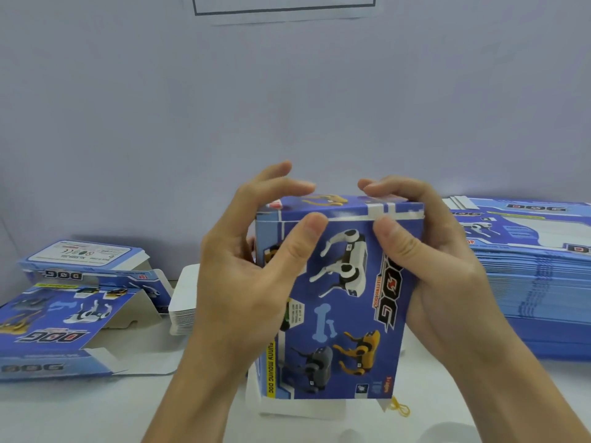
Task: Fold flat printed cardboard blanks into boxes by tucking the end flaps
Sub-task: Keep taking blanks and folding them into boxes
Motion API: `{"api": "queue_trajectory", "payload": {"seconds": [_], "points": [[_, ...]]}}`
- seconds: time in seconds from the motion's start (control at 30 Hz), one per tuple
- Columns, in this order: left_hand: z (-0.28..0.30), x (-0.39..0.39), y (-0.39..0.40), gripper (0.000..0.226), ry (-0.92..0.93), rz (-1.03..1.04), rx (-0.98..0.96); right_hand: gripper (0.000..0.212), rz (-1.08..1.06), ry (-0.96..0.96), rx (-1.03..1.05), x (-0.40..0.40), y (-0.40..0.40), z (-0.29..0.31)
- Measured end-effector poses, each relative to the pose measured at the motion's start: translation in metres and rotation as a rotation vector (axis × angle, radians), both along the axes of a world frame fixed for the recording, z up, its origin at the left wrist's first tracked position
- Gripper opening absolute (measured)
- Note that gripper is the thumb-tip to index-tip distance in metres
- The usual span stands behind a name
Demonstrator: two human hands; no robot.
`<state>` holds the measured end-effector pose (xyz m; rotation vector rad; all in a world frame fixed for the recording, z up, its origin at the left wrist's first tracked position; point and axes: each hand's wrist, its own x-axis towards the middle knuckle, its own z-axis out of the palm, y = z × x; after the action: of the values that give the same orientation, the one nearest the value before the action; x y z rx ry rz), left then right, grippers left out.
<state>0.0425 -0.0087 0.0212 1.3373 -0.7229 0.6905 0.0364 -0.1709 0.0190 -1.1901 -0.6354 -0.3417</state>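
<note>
A blue printed box point(339, 308) with robot dog pictures stands on end in the middle of the white table. Its upper end flap is folded down over the top. My left hand point(246, 260) grips the box's left side, thumb on the front face near the top edge, fingers curled over the top. My right hand point(428, 260) holds the right side, its thumb on the front face and its fingers pressing on the top flap. The lower end flaps show white under the box.
A tall stack of flat blue blanks point(527, 282) lies at the right. At the left sit folded boxes point(83, 263) and an open one point(60, 330) with white flaps out. A pile of white cards point(184, 302) stands behind my left hand. A pale wall point(287, 91) rises close behind.
</note>
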Motion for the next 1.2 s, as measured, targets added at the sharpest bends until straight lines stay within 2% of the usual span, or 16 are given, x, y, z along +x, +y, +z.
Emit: {"api": "queue_trajectory", "payload": {"seconds": [0.07,0.3,0.47,0.7,0.93,1.1,1.2], "points": [[0.0011,0.0012,0.0037,0.014,0.007,-0.009,-0.014,0.016,-0.053,-0.044,-0.044,0.0009,0.0012,-0.0004],[-0.0017,0.0023,-0.0010,0.006,0.010,0.040,-0.015,0.014,-0.156,-0.011,-0.029,0.0043,-0.0002,-0.0024],[-0.0014,0.0040,0.0010,0.006,0.007,0.064,-0.020,0.020,-0.127,-0.046,-0.014,0.0023,0.0040,-0.0026],[-0.0040,0.0064,0.0032,0.005,0.029,0.065,-0.034,0.010,-0.153,0.008,0.021,0.0035,0.0036,-0.0023],[-0.0019,0.0013,0.0041,0.029,0.072,0.052,0.016,0.002,-0.206,0.008,-0.019,0.0022,0.0049,-0.0014],[-0.0014,0.0028,0.0060,0.031,0.092,0.116,0.088,0.004,-0.238,0.005,-0.014,0.0011,0.0049,0.0004],[-0.0011,0.0059,0.0062,0.054,0.186,0.111,0.047,0.015,-0.290,-0.018,-0.043,-0.0010,0.0094,0.0016]]}}
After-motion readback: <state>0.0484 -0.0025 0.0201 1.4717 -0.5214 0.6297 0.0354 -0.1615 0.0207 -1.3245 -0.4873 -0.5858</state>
